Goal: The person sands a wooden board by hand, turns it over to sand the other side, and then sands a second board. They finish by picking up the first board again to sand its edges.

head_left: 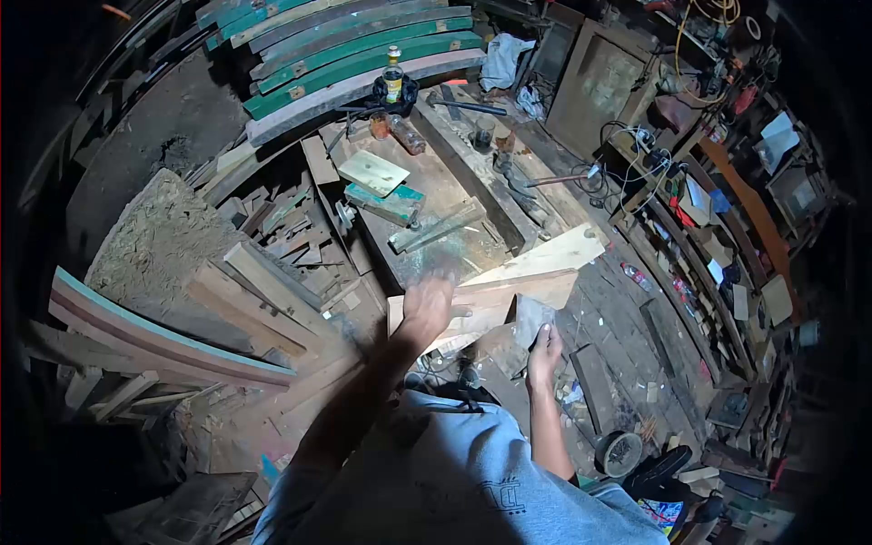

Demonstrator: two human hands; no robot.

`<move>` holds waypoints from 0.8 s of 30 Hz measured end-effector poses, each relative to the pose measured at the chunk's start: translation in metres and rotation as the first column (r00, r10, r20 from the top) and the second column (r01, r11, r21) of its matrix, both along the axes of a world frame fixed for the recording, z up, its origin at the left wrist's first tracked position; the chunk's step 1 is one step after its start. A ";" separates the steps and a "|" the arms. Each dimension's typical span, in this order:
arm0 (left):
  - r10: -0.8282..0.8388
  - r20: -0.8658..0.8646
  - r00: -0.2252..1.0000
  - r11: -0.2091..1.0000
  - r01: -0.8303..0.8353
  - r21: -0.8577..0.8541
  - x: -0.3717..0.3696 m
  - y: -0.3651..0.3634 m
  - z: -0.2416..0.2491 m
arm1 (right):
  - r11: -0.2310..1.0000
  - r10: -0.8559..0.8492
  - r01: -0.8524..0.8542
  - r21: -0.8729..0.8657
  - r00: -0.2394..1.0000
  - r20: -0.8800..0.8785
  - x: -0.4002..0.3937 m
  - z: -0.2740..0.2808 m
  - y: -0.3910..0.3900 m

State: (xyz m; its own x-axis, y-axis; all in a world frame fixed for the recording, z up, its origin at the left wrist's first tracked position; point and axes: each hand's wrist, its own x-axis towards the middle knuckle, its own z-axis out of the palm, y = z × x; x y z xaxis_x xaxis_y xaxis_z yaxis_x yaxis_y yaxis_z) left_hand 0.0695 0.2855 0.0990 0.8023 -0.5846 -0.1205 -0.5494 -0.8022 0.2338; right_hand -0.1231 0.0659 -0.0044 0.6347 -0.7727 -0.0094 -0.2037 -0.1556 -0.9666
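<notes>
My left hand point(430, 304) is over the left part of a pale wooden board point(490, 298), near its upper edge. Its thumb sticks out to the right, and its fingers stretch forward, smeared by motion. At the board's right part, my right hand point(543, 356) grips a flat grey plate-like tool point(532, 320), thumb on its face. I cannot make out the tool's exact kind. Behind the board lies a lighter plank point(545, 255) with a slanted end. Short wood strips point(438, 225) rest on the dusty bench top point(391, 254) beyond my left hand.
A green-painted block point(386, 203) and a pale wood piece point(373, 173) lie on the bench. Farther back stand a yellow-capped bottle point(393, 77) and a glass jar point(482, 133). Stacked green beams point(363, 64) are behind. Offcuts point(291, 236) fill the left; a cluttered shelf point(699, 209) runs along the right.
</notes>
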 end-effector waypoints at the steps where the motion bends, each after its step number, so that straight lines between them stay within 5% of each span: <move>1: 0.004 0.018 1.000 1.000 -0.004 -0.010 -0.003 -0.002 0.005 | 0.999 -0.010 0.009 0.030 1.000 0.023 -0.005 0.012 0.003; 2: 0.007 0.022 1.000 1.000 -0.008 0.003 -0.010 0.000 0.010 | 0.998 -0.022 0.019 0.062 0.999 0.050 -0.005 0.023 0.007; 4: 0.039 0.213 0.976 0.973 0.012 -0.231 -0.030 0.018 0.007 | 0.997 -0.024 0.021 0.068 0.999 0.040 -0.007 0.029 0.007; 5: 0.070 0.298 0.952 0.939 0.038 -0.342 -0.037 0.030 0.003 | 0.967 -0.126 0.066 0.248 0.963 0.236 -0.002 0.023 0.010; 6: 0.082 0.526 0.847 0.881 0.185 -0.435 -0.035 0.045 -0.012 | 0.962 -0.149 0.099 0.254 0.971 0.188 -0.002 0.028 0.010; 9: 0.172 0.308 0.936 0.907 -0.028 -0.420 -0.051 0.061 0.014 | 0.962 -0.201 0.162 0.220 0.965 0.166 0.007 0.028 0.005; 11: 0.227 0.295 0.928 0.899 -0.083 -0.429 -0.059 0.074 -0.005 | 0.953 -0.224 0.171 0.249 0.954 0.200 0.022 0.029 0.010; 14: 0.268 0.260 0.928 0.906 -0.151 -0.395 -0.060 0.086 -0.021 | 0.970 -0.042 -0.021 0.244 0.967 0.250 0.041 0.007 0.001; 17: 0.276 0.365 0.889 0.876 -0.076 -0.477 -0.052 0.084 -0.021 | 0.993 0.008 -0.028 0.114 0.986 0.169 0.062 0.012 0.007; 18: 0.208 0.188 0.960 0.922 -0.129 -0.364 -0.047 0.085 -0.015 | 0.990 -0.041 0.013 0.142 0.981 0.191 0.067 0.012 0.009; 21: 0.122 0.061 0.991 0.992 -0.123 0.009 -0.048 0.062 -0.004 | 0.966 -0.182 0.129 0.222 0.954 0.237 0.077 0.007 0.017; 24: 0.079 -0.036 0.996 0.996 -0.080 -0.043 -0.036 0.027 -0.007 | 0.909 -0.347 0.270 0.318 0.913 0.216 0.076 -0.003 0.021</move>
